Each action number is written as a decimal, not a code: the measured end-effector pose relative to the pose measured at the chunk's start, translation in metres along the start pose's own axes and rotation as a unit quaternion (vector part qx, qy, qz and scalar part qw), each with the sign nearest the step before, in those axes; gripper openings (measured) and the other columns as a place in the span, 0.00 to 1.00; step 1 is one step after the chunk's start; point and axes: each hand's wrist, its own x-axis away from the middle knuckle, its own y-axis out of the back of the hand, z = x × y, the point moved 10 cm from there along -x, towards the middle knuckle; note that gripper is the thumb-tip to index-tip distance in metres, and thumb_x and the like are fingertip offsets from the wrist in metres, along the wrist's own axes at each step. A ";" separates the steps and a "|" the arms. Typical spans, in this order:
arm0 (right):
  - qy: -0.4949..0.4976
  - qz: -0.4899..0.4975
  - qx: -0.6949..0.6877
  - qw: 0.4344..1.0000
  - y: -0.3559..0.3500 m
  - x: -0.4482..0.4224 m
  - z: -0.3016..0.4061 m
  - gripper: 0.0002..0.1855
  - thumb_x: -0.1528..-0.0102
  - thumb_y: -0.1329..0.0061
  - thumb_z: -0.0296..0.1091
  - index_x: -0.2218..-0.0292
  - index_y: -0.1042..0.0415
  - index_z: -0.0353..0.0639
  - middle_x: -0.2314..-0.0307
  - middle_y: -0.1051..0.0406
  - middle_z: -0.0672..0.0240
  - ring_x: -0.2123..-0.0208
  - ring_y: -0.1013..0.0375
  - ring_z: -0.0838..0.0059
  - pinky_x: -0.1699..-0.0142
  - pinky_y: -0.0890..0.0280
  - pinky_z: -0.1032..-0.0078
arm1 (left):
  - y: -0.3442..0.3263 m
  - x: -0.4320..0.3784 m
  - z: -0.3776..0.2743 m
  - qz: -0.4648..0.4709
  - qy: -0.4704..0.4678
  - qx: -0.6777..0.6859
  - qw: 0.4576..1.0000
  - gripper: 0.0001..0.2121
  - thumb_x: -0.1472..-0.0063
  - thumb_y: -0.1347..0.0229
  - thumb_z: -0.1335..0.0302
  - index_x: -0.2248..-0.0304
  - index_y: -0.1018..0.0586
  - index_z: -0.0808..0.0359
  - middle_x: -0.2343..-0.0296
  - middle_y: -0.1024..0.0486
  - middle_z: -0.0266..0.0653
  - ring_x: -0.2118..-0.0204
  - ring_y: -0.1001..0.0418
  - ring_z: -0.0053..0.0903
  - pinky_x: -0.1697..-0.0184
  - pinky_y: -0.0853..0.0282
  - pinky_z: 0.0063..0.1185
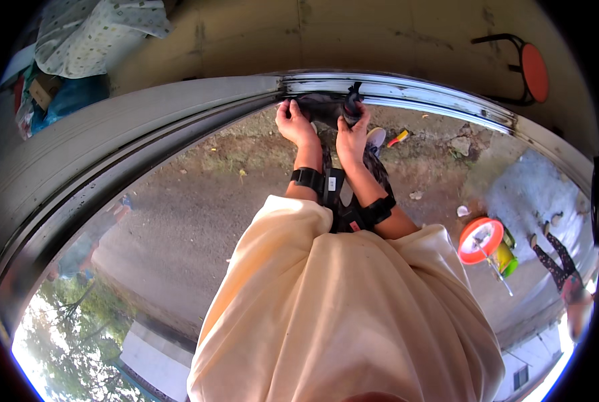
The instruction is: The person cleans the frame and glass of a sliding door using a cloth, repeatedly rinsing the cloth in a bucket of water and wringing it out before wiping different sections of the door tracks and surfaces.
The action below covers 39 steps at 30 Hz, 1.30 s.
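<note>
A dark, pliable piece of cloth or thin plastic point(324, 106) stretches between my two hands, beside a sliding-door or window track point(425, 95) of pale metal. At its left end, the thumb and fingers of my left hand point(295, 124) pinch the edge. My right hand point(352, 140) grips the bunched right end, and a twisted black tip sticks up above the fingers. Whether the material touches the track cannot be told. Black straps with box-like devices point(332, 188) circle both forearms.
A shoe point(376, 136) and a red-and-yellow object point(398, 138) show beyond the track on rough ground. A red stool point(534, 73) stands indoors at upper right. An orange-rimmed basin point(480, 240) and another person point(563, 266) are at right. A grey frame point(128, 108) runs along the left.
</note>
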 end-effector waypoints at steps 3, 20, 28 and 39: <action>-0.013 0.029 0.001 0.999 0.000 -0.001 -0.002 0.23 0.51 0.57 0.27 0.54 0.47 0.46 0.62 0.34 0.57 0.59 0.33 0.55 0.57 0.39 0.67 | 0.011 -0.008 0.004 -0.042 -0.070 -0.029 0.996 0.09 0.46 0.47 0.75 0.65 0.26 0.69 0.69 0.29 0.34 0.73 0.32 0.19 0.76 0.33 0.17; -0.131 0.159 -0.270 0.941 0.006 -0.022 -0.027 0.17 0.52 0.56 0.21 0.58 0.39 0.43 0.65 0.36 0.72 0.62 0.38 0.81 0.54 0.45 0.84 | -0.052 0.080 -0.032 0.173 -0.310 -0.356 0.865 0.18 0.48 0.53 0.81 0.55 0.32 0.65 0.62 0.36 0.47 0.60 0.34 0.41 0.59 0.36 0.28; -0.199 0.178 -0.295 0.917 0.020 -0.033 -0.031 0.20 0.54 0.55 0.19 0.58 0.39 0.43 0.65 0.36 0.73 0.61 0.39 0.82 0.54 0.46 0.84 | -0.066 0.092 -0.023 0.202 -0.322 -0.378 0.844 0.19 0.50 0.53 0.82 0.55 0.31 0.66 0.63 0.35 0.45 0.61 0.34 0.40 0.59 0.36 0.27; -0.148 0.124 -0.333 0.923 0.066 -0.050 -0.041 0.18 0.54 0.56 0.16 0.60 0.36 0.42 0.67 0.35 0.75 0.63 0.37 0.84 0.55 0.44 0.85 | -0.095 0.123 -0.014 0.296 -0.333 -0.340 0.828 0.21 0.52 0.55 0.85 0.56 0.30 0.65 0.64 0.35 0.47 0.62 0.33 0.41 0.59 0.36 0.26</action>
